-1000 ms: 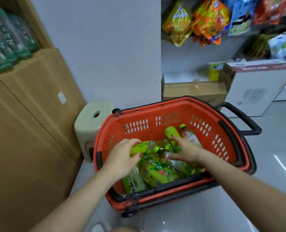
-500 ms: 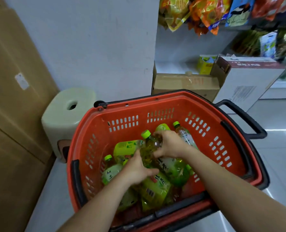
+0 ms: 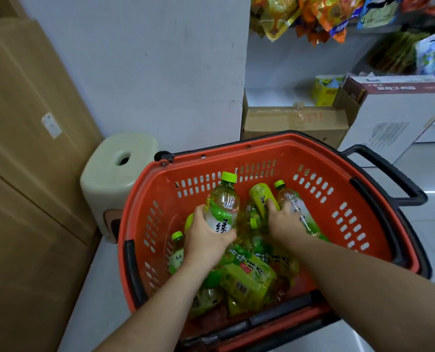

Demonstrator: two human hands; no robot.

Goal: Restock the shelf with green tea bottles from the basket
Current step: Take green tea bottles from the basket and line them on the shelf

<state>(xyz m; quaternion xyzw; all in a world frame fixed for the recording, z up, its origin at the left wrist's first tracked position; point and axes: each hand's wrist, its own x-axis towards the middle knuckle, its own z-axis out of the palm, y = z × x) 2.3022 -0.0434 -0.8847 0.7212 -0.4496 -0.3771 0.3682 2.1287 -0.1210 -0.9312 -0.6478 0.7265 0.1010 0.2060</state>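
A red basket [image 3: 320, 158] with black handles stands on the floor, holding several green tea bottles with lime caps. My left hand [image 3: 206, 240] grips one green tea bottle [image 3: 222, 204] by its lower body and holds it cap-up, lifted above the pile. My right hand [image 3: 285, 222] lies low in the basket, fingers curled over a second green tea bottle [image 3: 300, 212] that leans against the right wall, beside a bottle with a green label [image 3: 261, 196]. More bottles [image 3: 247, 278] lie beneath both forearms. The shelf is out of view.
A beige plastic stool [image 3: 120, 171] stands left of the basket against the white wall. Tall brown cartons [image 3: 20, 161] fill the left side. Behind the basket sit a brown box [image 3: 295, 123] and a white box [image 3: 394, 115], with snack bags [image 3: 313, 16] hanging above.
My left hand has taken one bottle and raised it out of the pile. My right hand let go of that bottle's neck and moved right onto another bottle.
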